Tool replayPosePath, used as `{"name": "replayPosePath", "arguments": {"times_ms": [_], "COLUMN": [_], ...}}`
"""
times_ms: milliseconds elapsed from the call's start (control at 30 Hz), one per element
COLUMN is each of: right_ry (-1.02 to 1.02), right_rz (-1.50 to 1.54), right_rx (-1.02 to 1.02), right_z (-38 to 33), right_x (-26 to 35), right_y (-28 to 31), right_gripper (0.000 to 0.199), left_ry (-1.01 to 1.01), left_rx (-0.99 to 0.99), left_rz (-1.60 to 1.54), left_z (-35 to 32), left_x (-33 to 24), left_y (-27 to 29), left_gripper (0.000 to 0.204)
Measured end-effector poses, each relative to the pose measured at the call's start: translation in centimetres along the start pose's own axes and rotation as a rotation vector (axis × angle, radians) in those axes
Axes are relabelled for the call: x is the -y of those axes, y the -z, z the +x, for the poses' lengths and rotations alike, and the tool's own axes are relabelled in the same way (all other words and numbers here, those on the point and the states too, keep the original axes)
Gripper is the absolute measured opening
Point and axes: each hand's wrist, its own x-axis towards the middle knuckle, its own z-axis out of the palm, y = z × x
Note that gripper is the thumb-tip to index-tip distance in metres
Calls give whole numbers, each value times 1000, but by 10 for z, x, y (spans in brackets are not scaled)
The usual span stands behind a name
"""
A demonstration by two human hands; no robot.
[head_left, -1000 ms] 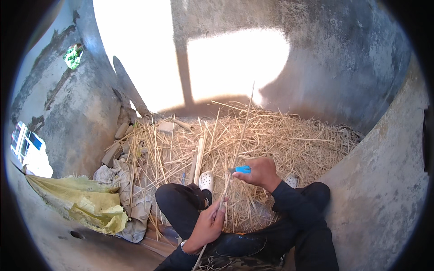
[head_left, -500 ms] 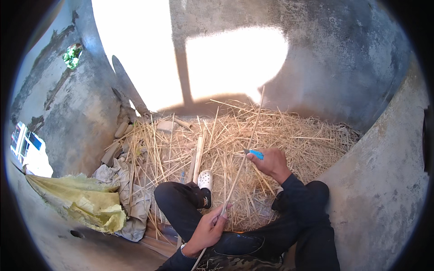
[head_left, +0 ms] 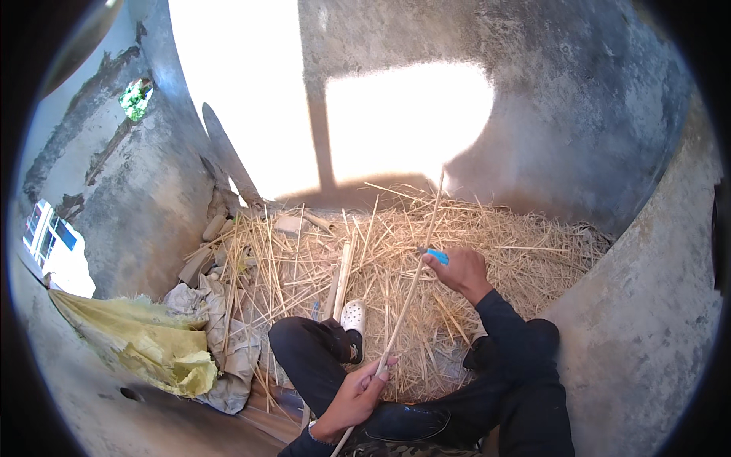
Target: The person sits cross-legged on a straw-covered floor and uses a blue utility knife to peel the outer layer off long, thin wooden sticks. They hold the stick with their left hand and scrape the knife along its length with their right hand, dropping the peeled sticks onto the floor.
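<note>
Fingers of the left hand (head_left: 360,397) are grasping a long, thin strip (head_left: 409,305) over the lap; those of the right hand (head_left: 461,271) are clenching a blue-handled cutter (head_left: 438,256), its dark tip lying at the strip, farther up. The strip is slanting above the straw (head_left: 518,232), toward the floor's far edge.

Only 1 hand is steadying the strip, well apart from the tip, so it could be bowing or twisting under pressure, and the tip skidding off. A deep bite could be snapping it. A slip toward the body would be endangering the left hand or the dark trouser leg (head_left: 304,350).

The right hand is hiding part of the handle. Whether the tip is touching, and which way any edge is facing, I cannot tell. The strip's near end is running out of view; its far end is fading against the sunlit wall (head_left: 407,114).
</note>
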Motion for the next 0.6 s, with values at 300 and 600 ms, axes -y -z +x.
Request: {"name": "replayPosePath", "arguments": {"times_ms": [300, 600], "right_ry": [-131, -231], "right_rz": [-19, 47], "right_rx": [-39, -31], "right_z": [26, 36], "right_x": [-53, -94], "right_y": [-1, 21], "right_gripper": [85, 80], "left_ry": [40, 184], "left_rx": [72, 76], "left_rz": [-5, -231], "left_z": [-9, 3], "left_x": [4, 2], "left_y": [-6, 3], "left_gripper": [39, 38]}}
